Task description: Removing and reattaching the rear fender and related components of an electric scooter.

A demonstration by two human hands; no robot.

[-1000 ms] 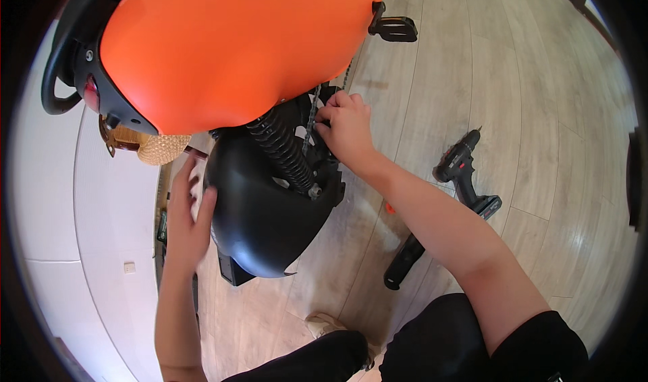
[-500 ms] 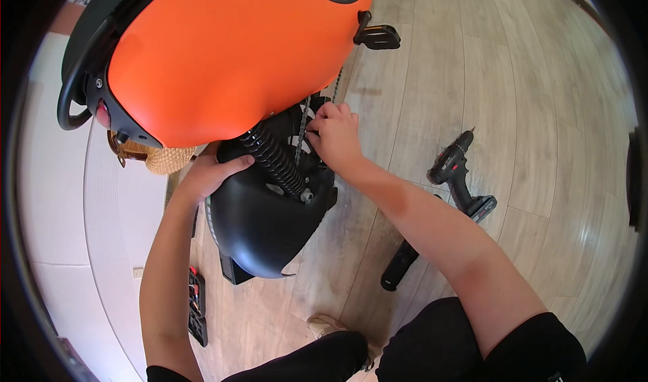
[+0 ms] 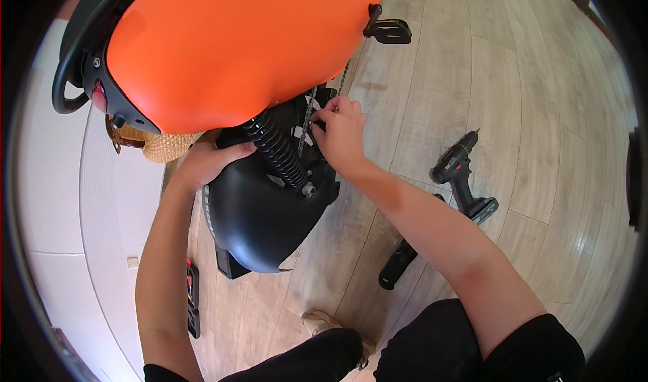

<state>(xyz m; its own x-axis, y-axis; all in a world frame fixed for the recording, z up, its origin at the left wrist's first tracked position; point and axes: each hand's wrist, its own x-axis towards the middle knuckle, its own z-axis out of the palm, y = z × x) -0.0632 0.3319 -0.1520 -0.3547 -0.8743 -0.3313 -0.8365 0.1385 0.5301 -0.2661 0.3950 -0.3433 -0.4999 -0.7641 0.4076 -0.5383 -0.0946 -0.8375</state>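
An electric scooter or moped with an orange body [image 3: 223, 51] leans over a black rear fender [image 3: 250, 206]. My left hand [image 3: 206, 164] grips the fender's left upper side, thumb lying over the top and the other fingers hidden behind it. Between body and fender stands a black coil-spring shock absorber [image 3: 273, 151]. Just right of it runs a drive chain [image 3: 307, 122]. My right hand [image 3: 343, 133] is closed beside the chain, fingertips pinched together among dark parts near the wheel. What they hold is too small to make out.
A black cordless drill [image 3: 462, 169] lies on the wood floor to the right, with a black cylindrical tool [image 3: 399, 264] nearer me. A black pedal [image 3: 389, 31] juts out from the body. A tool case [image 3: 193, 294] sits by my left forearm, and a woven straw item [image 3: 167, 148] is behind the fender.
The view has shifted slightly, moving the scene a little up. Both hands stay at the same places on the scooter, and my right fingers have moved only slightly by the chain.
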